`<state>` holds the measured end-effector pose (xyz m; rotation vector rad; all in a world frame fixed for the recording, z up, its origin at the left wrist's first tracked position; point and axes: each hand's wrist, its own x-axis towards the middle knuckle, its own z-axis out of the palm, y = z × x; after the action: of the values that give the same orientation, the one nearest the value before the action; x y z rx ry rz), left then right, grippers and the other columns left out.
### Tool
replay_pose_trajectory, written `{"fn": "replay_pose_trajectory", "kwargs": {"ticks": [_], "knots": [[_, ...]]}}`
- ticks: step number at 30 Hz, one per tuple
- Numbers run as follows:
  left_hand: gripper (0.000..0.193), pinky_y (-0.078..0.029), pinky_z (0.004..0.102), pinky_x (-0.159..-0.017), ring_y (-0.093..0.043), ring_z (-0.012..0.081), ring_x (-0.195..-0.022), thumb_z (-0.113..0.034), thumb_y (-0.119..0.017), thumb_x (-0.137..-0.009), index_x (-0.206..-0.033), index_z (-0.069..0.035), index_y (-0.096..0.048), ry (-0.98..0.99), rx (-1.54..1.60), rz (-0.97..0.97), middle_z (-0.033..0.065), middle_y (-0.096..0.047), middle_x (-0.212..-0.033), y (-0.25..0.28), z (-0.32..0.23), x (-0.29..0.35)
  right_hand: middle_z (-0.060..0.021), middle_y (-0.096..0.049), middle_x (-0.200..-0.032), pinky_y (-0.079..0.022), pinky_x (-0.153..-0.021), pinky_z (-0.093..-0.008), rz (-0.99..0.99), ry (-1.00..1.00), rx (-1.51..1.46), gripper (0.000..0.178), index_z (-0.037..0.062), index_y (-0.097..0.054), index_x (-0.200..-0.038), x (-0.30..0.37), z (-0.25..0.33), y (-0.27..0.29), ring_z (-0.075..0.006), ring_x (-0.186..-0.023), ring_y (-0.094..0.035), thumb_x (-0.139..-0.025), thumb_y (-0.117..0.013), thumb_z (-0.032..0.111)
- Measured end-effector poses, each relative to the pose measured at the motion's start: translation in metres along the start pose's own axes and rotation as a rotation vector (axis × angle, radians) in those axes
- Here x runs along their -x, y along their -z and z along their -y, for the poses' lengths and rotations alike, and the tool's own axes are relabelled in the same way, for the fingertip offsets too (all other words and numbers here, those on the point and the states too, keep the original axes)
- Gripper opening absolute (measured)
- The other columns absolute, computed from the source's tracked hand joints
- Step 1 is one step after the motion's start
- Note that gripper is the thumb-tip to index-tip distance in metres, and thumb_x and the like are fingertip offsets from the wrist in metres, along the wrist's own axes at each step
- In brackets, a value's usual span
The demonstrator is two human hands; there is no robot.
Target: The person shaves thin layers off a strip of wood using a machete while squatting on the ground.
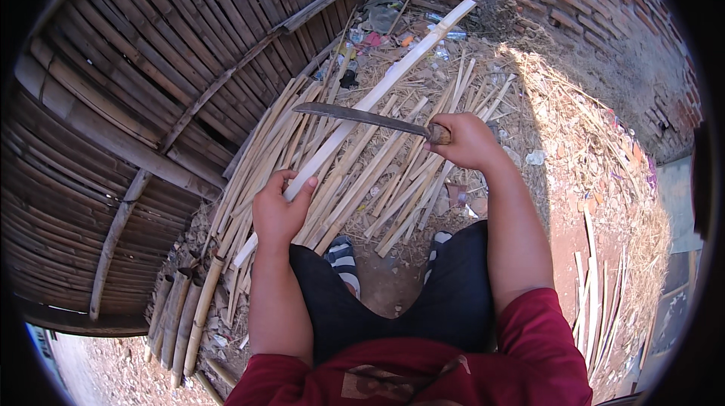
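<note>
My left hand (283, 208) is closed around the lower part of a long, pale split bamboo strip (393, 77). The strip runs slantwise from beside my left forearm up toward the brick wall. In my right hand (470, 142) is a machete (362, 115), gripped by its wooden handle, the dark blade pointing left. Its blade crosses over the strip, above my left hand; whether it touches the strip I cannot tell. Under both lies a spread of cut bamboo strips (370, 172) on the littered ground.
A bamboo slat wall (151, 51) stands at the left, and a brick wall (589, 6) at the far side. Thick bamboo poles (180, 315) lie at the lower left. More thin strips (593, 293) lie in the sun at right. My sandalled feet (343, 259) are below the pile.
</note>
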<state>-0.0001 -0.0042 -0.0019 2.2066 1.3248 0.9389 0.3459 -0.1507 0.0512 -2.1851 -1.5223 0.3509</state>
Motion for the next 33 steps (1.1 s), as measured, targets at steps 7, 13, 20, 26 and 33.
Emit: {"fn": "replay_pose_trajectory", "kwargs": {"ticks": [7,13,20,26,33], "knots": [[0.055,-0.054,0.0413,-0.064,-0.07,0.0291,-0.065,-0.056,-0.087,-0.086,-0.111,-0.007,-0.078,0.037,0.019,0.038,0.0121,-0.068,-0.069,0.0,-0.007,-0.002,-0.0242,-0.077,-0.11,-0.057,-0.092,-0.0481,-0.254,-0.157,-0.152,0.052,0.0037,-0.075,-0.125,-0.006,-0.049,-0.007,-0.0424,-0.106,-0.074,-0.087,-0.087,0.037],[0.056,-0.055,0.0415,-0.066,-0.071,0.03,-0.067,-0.056,-0.087,-0.085,-0.111,-0.007,-0.078,0.033,-0.02,0.049,0.0133,-0.07,-0.071,0.002,-0.012,0.0,-0.025,-0.076,-0.112,-0.057,-0.095,-0.0466,-0.096,-0.087,-0.177,0.053,0.0014,-0.074,-0.127,-0.002,-0.033,-0.001,-0.0425,-0.109,-0.073,-0.087,-0.087,0.034],[0.056,-0.056,0.0422,-0.069,-0.074,0.0313,-0.073,-0.056,-0.087,-0.086,-0.112,-0.007,-0.078,0.033,0.005,0.031,0.0158,-0.073,-0.078,-0.002,0.002,0.0,-0.0251,-0.076,-0.116,-0.056,-0.097,-0.0465,0.012,0.049,-0.056,0.056,0.0029,-0.073,-0.129,-0.005,-0.023,-0.009,-0.0425,-0.113,-0.072,-0.085,-0.088,0.035],[0.057,-0.055,0.0412,-0.068,-0.073,0.0307,-0.071,-0.056,-0.087,-0.086,-0.113,-0.007,-0.078,0.049,0.009,0.048,0.0155,-0.073,-0.077,0.002,-0.005,-0.002,-0.0187,-0.075,-0.094,-0.055,-0.085,-0.0427,-0.263,-0.131,-0.142,0.044,0.0036,-0.075,-0.116,-0.005,-0.045,-0.005,-0.033,-0.088,-0.073,-0.087,-0.089,0.032],[0.056,-0.055,0.0406,-0.067,-0.071,0.0293,-0.068,-0.057,-0.086,-0.086,-0.112,-0.007,-0.078,0.018,0.011,0.02,0.0144,-0.072,-0.074,-0.002,0.001,-0.001,-0.0192,-0.075,-0.093,-0.055,-0.083,-0.0438,-0.188,0.06,-0.182,0.042,0.0032,-0.075,-0.115,-0.006,-0.043,-0.015,-0.0346,-0.089,-0.073,-0.086,-0.089,0.03]]}}
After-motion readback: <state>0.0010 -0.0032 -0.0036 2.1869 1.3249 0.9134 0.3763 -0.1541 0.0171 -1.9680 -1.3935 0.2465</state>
